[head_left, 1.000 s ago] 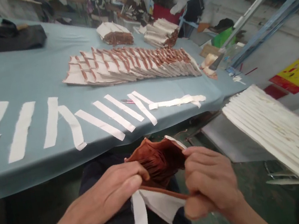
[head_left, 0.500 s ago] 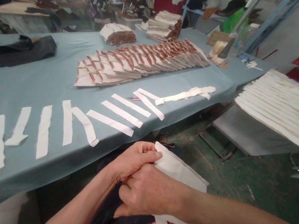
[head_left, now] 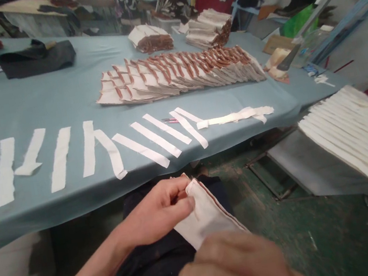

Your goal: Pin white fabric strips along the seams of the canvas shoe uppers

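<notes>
Head view: nearest, the blurred right hand [head_left: 233, 264] curls in front of the lower end of a white cloth piece with brown edges [head_left: 205, 207]; whether its grip holds, I cannot tell. Just ahead, the left hand [head_left: 157, 211] pinches that piece's upper corner. Beyond this grip, flat white fabric strips [head_left: 141, 150] lie on the blue-covered table [head_left: 64, 94], before overlapping white-and-brown cloth pieces [head_left: 177, 75].

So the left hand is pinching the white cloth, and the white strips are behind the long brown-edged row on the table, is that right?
Not quite: the white strips aren't behind the brown-edged row. The head view shows them in front of it, nearer the person, on the table. The left hand is indeed pinching the white cloth.
</notes>
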### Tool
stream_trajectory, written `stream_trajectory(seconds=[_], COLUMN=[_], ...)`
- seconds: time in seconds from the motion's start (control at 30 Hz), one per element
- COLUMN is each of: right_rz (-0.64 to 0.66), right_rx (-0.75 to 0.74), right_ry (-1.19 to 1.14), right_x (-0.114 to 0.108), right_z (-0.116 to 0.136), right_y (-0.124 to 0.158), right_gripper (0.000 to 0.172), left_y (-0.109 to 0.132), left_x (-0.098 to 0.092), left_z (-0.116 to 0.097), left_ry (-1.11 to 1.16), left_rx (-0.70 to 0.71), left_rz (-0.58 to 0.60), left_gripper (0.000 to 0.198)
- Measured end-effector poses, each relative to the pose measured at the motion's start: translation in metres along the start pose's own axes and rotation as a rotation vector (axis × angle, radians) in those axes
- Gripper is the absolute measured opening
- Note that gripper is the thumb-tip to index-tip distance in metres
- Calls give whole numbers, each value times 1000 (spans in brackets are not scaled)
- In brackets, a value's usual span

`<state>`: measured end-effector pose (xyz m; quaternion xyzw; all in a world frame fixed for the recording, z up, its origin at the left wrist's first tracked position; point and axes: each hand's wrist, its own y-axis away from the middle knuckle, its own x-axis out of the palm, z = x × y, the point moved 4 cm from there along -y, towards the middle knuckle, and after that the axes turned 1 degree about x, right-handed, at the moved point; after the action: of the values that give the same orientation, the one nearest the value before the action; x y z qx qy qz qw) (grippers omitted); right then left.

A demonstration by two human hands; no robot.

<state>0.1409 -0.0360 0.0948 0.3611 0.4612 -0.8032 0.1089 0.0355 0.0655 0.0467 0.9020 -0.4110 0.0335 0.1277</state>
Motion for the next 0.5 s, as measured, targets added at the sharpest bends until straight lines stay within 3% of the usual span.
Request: stream_trajectory(seconds=[0.07, 0.17, 0.23, 0.27, 0.37, 0.5], right_rz=[-109, -30, 35, 62, 54, -60], right_rx=[263, 602, 745, 775, 737, 626], right_ry=[-27, -154, -291, -368, -574, -699], right_x=[-25, -36, -29, -23, -7, -8], right_z=[-27, -63, -77, -80, -79, -77], right_y=[0, 8, 15, 18, 16, 8], right_gripper=[16, 11, 5, 2, 16, 30], left_y=[10, 29, 40, 44, 50, 43], left_x=[6, 11, 12, 14, 24, 48], left_z=[-1, -5, -11, -14, -21, -18], left_ry=[-93, -228, -287, -300, -291, -318], left_rx=[50, 89, 107, 121, 187, 202], left_rz=[-13, -46, -115, -167, -287, -172], left_gripper=[15, 14, 16, 17, 17, 16])
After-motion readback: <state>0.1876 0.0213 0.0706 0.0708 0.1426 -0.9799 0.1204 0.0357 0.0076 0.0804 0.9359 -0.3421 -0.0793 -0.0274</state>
